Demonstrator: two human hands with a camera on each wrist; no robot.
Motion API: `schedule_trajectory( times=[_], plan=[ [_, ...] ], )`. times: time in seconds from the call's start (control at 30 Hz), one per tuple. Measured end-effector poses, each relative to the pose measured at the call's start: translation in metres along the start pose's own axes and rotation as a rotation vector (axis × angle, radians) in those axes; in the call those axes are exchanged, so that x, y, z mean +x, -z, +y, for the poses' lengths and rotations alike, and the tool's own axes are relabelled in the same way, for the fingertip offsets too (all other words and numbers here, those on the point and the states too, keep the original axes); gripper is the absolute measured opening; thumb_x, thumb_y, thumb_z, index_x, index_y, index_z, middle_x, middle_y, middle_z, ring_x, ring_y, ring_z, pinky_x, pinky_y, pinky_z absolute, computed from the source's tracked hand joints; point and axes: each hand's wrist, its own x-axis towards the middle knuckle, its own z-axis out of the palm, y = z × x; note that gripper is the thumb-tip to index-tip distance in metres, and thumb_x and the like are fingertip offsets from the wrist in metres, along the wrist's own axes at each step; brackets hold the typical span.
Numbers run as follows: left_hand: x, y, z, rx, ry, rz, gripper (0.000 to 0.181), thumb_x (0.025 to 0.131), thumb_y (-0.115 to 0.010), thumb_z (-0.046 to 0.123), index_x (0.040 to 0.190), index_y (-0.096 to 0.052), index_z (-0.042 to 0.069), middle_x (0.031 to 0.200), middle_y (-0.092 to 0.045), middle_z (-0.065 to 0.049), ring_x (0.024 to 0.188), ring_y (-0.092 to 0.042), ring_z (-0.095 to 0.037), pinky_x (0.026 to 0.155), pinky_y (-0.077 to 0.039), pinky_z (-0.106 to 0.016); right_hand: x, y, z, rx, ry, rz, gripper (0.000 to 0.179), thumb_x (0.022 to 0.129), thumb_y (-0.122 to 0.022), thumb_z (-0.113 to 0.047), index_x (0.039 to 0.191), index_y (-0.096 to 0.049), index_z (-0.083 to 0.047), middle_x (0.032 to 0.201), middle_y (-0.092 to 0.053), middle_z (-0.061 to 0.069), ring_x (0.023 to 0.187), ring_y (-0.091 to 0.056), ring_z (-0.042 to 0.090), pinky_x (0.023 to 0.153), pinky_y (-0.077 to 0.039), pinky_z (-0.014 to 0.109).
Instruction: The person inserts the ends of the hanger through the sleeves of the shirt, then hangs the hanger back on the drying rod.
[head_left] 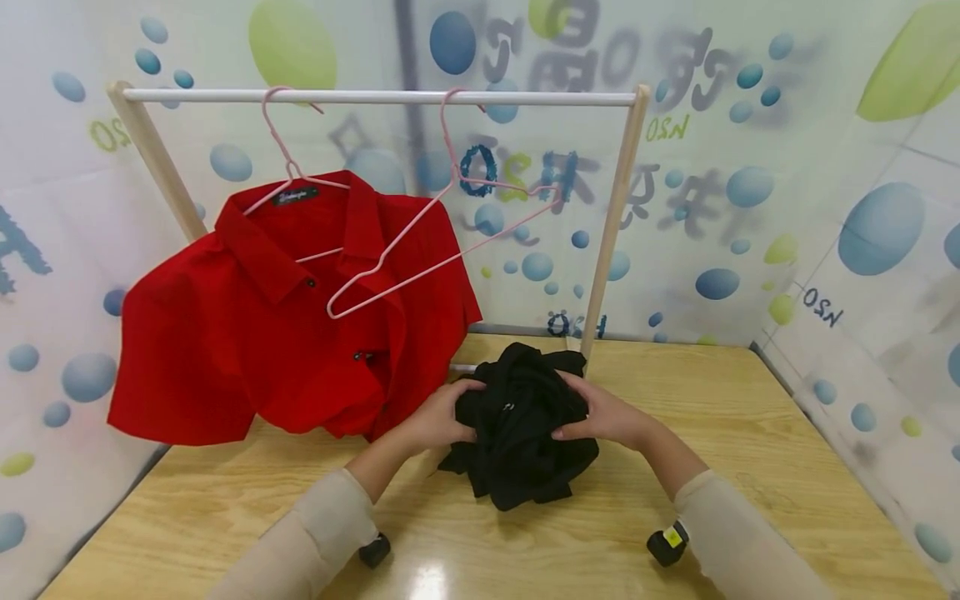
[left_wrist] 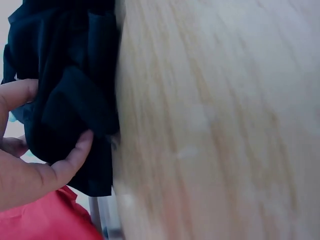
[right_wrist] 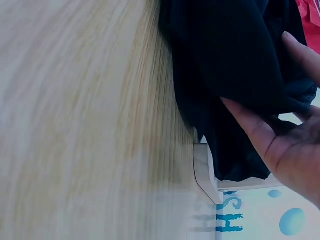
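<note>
the left hand point(head_left: 437, 417) and right hand point(head_left: 611, 414), half-open, grip opposite sides of a crumpled black garment point(head_left: 517, 446) toward the back edge of the counter point(head_left: 750, 467); its long axis cannot be told.

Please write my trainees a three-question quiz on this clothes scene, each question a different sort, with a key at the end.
1. Fill in the number: the rail bears ___ pink hangers.

2. True or false: the red shirt lies folded on the table.

3. Multiple choice: what do the left hand and the right hand hold?
A) the red shirt
B) the black cloth
C) the rail

Key: 1. Two. 2. False; it hangs on a hanger. 3. B.
</note>
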Motion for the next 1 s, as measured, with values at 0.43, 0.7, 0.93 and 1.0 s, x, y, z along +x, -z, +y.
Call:
schedule_trajectory(
  times=[0.43,0.7,0.93,1.0],
  plan=[
    [-0.009,0.024,0.012,0.148,0.039,0.001,0.059,0.082,-0.077,0.016,0.135,-0.053,0.007,0.137,-0.050,-0.015,0.127,-0.044,-0.032,0.106,-0.035,-0.052,-0.031,0.005,-0.006,-0.150,-0.069,0.051,0.090,0.085,-0.077,-0.026,0.153,-0.023,-0.003,0.151,-0.031,0.024,0.132,-0.037,0.044,0.105,-0.032,0.061],
    [-0.009,0.024,0.024,0.242,-0.155,0.224,0.034,0.082,-0.076,0.010,0.115,-0.067,0.005,0.122,-0.056,-0.013,0.112,-0.054,-0.031,0.096,-0.046,-0.047,-0.060,0.002,-0.005,-0.098,-0.162,0.079,0.083,0.084,-0.078,-0.023,0.146,-0.031,0.007,0.137,-0.045,0.031,0.112,-0.058,0.039,0.083,-0.055,0.045],
    [0.008,0.016,0.031,0.132,-0.269,0.187,0.034,0.083,-0.074,0.004,0.116,-0.067,0.001,0.116,-0.061,-0.012,0.102,-0.060,-0.029,0.089,-0.053,-0.042,-0.070,-0.008,0.002,0.061,-0.259,0.068,0.073,0.085,-0.075,-0.013,0.138,-0.034,0.016,0.117,-0.057,0.027,0.090,-0.066,0.031,0.072,-0.057,0.044],
    [0.014,0.013,0.031,0.140,-0.246,0.132,0.039,0.084,-0.074,0.005,0.121,-0.064,0.003,0.118,-0.062,-0.013,0.103,-0.061,-0.029,0.090,-0.052,-0.041,-0.069,-0.012,0.004,0.113,-0.269,0.065,0.070,0.085,-0.075,-0.010,0.135,-0.035,0.018,0.111,-0.059,0.024,0.087,-0.067,0.032,0.073,-0.058,0.044]
  ],
)
